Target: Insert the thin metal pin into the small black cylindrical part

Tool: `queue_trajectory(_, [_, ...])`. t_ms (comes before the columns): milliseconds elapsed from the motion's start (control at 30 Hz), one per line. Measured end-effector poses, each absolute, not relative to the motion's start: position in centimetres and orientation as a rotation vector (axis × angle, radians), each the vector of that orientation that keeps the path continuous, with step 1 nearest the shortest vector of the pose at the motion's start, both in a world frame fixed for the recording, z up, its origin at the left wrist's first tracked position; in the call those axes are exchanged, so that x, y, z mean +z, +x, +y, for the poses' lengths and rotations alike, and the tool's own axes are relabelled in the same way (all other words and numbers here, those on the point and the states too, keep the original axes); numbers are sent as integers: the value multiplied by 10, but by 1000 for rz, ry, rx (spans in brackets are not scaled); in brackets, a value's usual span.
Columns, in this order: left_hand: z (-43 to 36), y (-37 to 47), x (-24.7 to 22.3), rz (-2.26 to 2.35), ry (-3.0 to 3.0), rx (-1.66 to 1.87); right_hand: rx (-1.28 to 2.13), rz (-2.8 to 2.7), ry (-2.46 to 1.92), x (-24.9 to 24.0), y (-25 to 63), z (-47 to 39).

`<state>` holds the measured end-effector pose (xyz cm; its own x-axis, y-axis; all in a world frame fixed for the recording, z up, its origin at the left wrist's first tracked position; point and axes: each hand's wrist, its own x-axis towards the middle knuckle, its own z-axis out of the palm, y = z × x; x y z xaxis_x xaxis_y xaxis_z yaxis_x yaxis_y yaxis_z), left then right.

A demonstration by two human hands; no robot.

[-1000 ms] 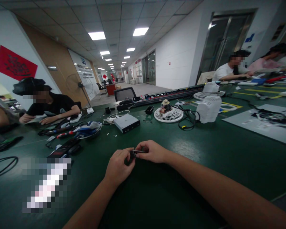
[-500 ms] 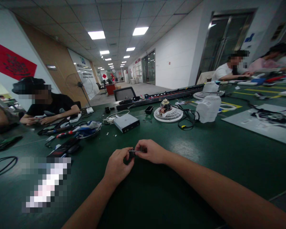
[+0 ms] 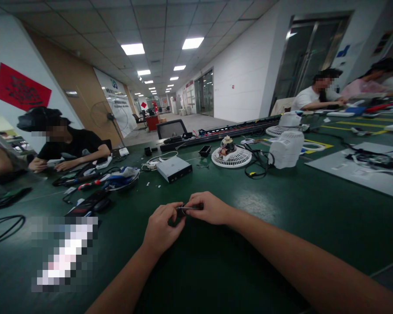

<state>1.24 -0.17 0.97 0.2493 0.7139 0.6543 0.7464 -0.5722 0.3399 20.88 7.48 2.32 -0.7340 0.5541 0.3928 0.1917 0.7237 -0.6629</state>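
Note:
Over the near part of the green table, both of my hands meet fingertip to fingertip. My left hand pinches a small dark part between thumb and forefinger; its kind is too small to make out. My right hand is closed on a thin metal rod lying nearly level, its left end at the dark part. A dark patch shows by the right palm, though I cannot tell whether it is the rod's handle. The fingers partly cover both pieces.
Beyond my hands sits a silver disc drive. A white fan grille with motor, a white housing and black cable lie farther right. Tools and a blue bundle are left, before a seated person.
My hands stay almost in place. The rod and dark part have turned slightly between my fingers, and more of the dark patch shows by the right palm.

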Motion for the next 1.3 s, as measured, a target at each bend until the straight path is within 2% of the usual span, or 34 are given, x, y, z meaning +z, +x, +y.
queue_trajectory(433, [-2, 12, 12, -1366, -2514, -1194, 1036, -2146, -973, 25, 205, 76])
queue_trajectory(667, [-3, 12, 14, -1275, -2544, -1166, 1172, -2159, -958, 17, 203, 78])
queue_trajectory(1300, [-2, 14, 10, -1552, -2585, -1129, 1067, -2197, -923, 18, 199, 70])
